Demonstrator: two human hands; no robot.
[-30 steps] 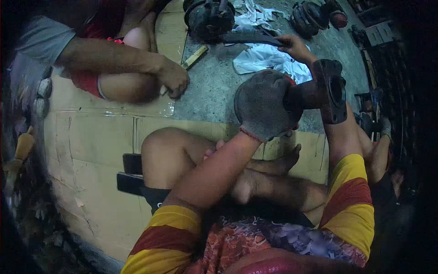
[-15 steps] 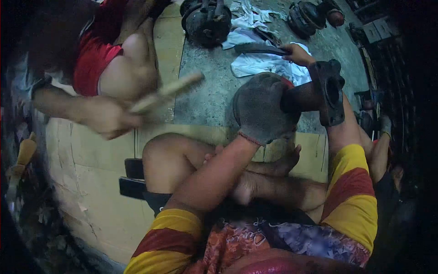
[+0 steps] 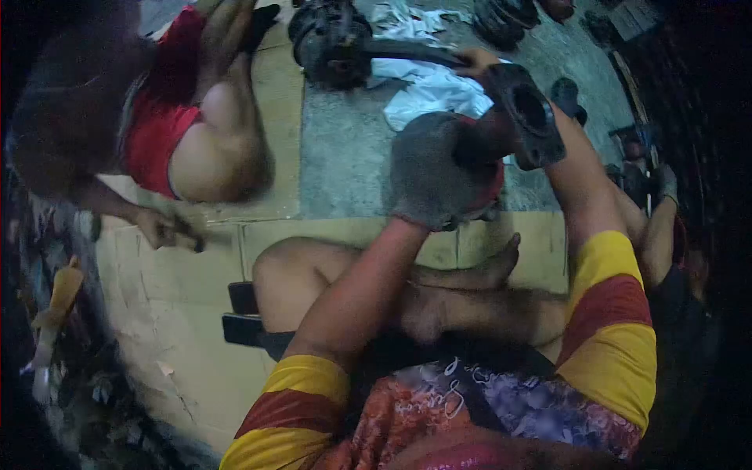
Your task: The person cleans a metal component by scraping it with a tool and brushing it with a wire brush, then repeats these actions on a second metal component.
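My left hand point(image 3: 432, 168), in a dark grey work glove, is closed around a dark, greasy metal part with a tubular neck and a flanged end point(image 3: 526, 117). A red edge shows beside the glove, and the rest of the part's body is hidden by it. Past the flange reaches my right hand point(image 3: 476, 63), bare and gripping the end of a long dark bar point(image 3: 415, 52). In this view the bar's far end overlaps a round, blackened metal assembly point(image 3: 333, 51) on the floor. White rags point(image 3: 439, 92) lie beneath the bar.
Cardboard sheets point(image 3: 168, 313) cover the floor around my crossed legs. A co-worker in red shorts point(image 3: 160, 149) crouches at left, one hand point(image 3: 160, 227) low over the cardboard. More greasy round parts point(image 3: 504, 22) stand at the back. Another person's arm point(image 3: 662, 223) shows at right.
The bar in my right hand has moved left, to the round assembly. The flanged part has tilted and shifted slightly left. The co-worker's hand has dropped, and the stick it held no longer shows.
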